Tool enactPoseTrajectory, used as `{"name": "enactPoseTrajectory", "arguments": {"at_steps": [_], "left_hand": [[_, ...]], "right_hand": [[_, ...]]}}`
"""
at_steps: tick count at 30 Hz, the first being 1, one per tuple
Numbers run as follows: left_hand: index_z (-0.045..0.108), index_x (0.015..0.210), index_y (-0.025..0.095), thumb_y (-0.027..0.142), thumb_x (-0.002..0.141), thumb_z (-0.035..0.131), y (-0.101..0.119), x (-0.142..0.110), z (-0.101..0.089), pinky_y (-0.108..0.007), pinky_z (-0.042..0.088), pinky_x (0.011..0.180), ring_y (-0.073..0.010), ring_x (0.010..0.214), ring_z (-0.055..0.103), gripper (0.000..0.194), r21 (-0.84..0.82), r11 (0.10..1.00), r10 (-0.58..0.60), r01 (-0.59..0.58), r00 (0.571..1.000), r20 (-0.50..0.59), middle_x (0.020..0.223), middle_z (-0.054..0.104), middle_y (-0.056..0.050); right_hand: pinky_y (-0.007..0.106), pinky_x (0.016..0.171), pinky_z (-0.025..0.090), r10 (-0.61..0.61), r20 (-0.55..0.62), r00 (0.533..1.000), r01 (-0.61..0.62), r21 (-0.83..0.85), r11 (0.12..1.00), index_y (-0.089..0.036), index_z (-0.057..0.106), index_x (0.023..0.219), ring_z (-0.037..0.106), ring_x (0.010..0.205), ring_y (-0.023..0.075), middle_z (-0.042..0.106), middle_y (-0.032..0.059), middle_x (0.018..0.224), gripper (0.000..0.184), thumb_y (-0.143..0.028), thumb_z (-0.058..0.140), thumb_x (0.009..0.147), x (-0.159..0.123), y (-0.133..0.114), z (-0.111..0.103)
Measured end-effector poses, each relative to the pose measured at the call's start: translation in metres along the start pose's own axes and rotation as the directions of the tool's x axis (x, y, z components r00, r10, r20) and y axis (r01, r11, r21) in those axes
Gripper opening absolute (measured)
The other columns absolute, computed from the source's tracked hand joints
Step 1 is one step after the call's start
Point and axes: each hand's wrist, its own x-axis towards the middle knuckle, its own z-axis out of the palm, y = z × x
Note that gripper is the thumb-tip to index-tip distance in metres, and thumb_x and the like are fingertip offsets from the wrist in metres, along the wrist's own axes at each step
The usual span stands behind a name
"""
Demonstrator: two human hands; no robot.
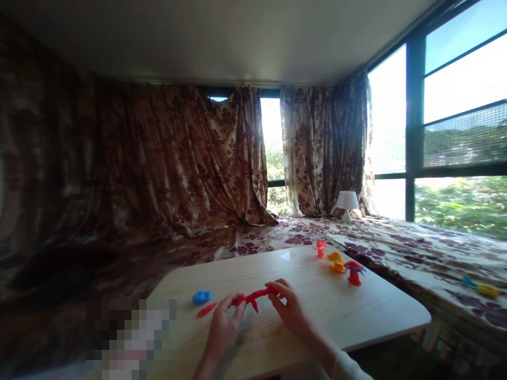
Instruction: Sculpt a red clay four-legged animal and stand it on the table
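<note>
Fingers [278, 287] pinching red strip [259, 293], long axis crosswise, right end higher in view

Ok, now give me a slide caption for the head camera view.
Both hands hold a red piece over a pale table set with a blue lump and three small figures.

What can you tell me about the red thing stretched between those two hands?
The red piece is long and thin, with a short, pointed branch angling down near the left hand. It looks like soft clay. The left hand grips one side; the right hand holds its right end over the table. Whether the red bit beyond the left hand joins it is unclear.
</note>
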Motion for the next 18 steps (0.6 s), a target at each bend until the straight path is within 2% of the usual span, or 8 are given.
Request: {"name": "enactPoseTrajectory", "arguments": {"at_steps": [9,18], "left_hand": [[0.063,0.095,0.015,0.031,0.086,0.061,-0.016,0.000,0.006,-0.045,0.046,0.092,-0.0192,0.096,0.062,0.019,0.126,0.992,0.034,-0.031,0.999,-0.017,0.097,0.067,-0.003],[0.063,0.094,0.015,0.032,0.087,0.060,-0.015,-0.001,0.007,-0.042,0.049,0.088,-0.0180,0.093,0.063,0.019,0.236,0.970,0.060,-0.055,0.998,-0.014,0.096,0.067,-0.003]], "right_hand": [[0.034,0.076,0.050,-0.018,0.098,0.995,0.034,-0.173,0.984,-0.019,0.069,0.109,0.062,0.084,0.0217,0.063,0.0099,0.095,0.029,-0.017,0.047,0.089,-0.004,-0.005,-0.009],[0.029,0.074,0.051,0.019,0.181,0.983,0.034,-0.284,0.958,-0.020,0.067,0.110,0.064,0.082,0.0192,0.063,0.0095,0.100,0.032,-0.014,0.043,0.090,-0.005,-0.008,-0.009]]}}
